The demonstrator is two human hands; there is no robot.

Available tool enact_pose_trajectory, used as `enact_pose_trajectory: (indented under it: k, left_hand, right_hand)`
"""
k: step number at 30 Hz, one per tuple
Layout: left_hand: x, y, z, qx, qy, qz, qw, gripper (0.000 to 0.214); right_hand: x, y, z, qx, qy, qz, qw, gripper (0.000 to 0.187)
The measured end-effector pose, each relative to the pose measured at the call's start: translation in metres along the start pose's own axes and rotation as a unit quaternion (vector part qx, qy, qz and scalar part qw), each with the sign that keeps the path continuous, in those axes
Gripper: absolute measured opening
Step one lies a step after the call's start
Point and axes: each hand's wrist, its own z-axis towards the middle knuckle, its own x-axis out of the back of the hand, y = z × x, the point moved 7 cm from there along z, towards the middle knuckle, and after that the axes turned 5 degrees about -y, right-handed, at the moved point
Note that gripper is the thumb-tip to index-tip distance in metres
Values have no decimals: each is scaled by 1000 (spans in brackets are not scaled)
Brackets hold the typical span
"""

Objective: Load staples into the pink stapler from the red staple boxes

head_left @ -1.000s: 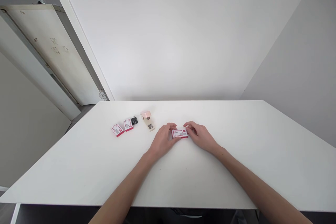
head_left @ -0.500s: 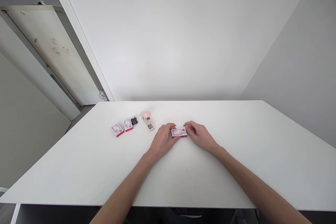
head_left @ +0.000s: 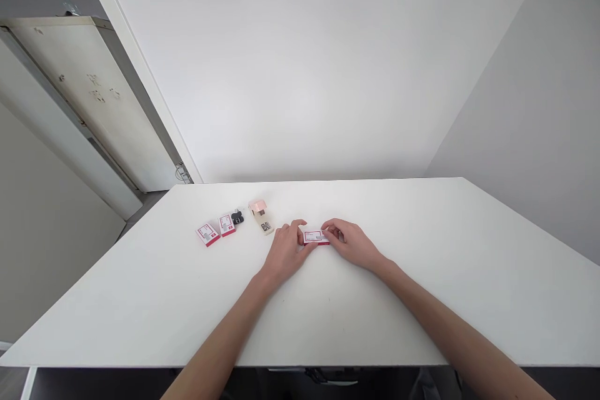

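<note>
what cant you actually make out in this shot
Head view, the only one:
- The print on the small box is too small to read, and the fingers of the right hand and the left hand cover both its ends.
- The two boxes at left: labels too small to read.
- The black object behind them is too small to identify.
- The code on the stapler is too small to read.
- The table has its near edge cut off.

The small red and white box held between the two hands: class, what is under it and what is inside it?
The small box rests on the white table, gripped by the left hand and right hand. Its contents are hidden; the box looks closed.
</note>
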Motion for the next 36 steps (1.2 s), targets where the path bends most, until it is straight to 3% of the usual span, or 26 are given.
enact_pose_trajectory:
  k: [7,11,15,19,22,25,29,33,36]
  left_hand:
    - [-2,4,-2,-15,-7,54,998,34]
    - [10,3,-25,-7,-7,58,998,32]
    - [47,-18,-69,26,25,79,996,38]
    - [105,-63,-115,111,87,127,982,46]
    - [141,-96,-135,157,121,159,967,53]
    - [165,-114,-146,199,190,158,948,69]
    - [162,-104,-147,209,212,183,937,60]
    - [132,-77,-129,133,126,221,958,30]
    - [110,-62,-111,79,73,231,967,21]
  right_hand:
    - [1,0,0,8,2,9,1000,24]
    - [1,3,-3,0,1,6,1000,26]
    - [2,4,-6,-2,-1,1,1000,25]
    - [2,5,-8,-1,-4,8,1000,26]
    - [0,6,-7,0,-5,9,1000,26]
    - [0,8,-7,3,-3,6,1000,26]
    - [-1,8,-7,6,-3,5,1000,25]
    - [-1,8,-7,4,-5,-3,1000,24]
    - [-1,6,-6,7,-5,-12,1000,24]
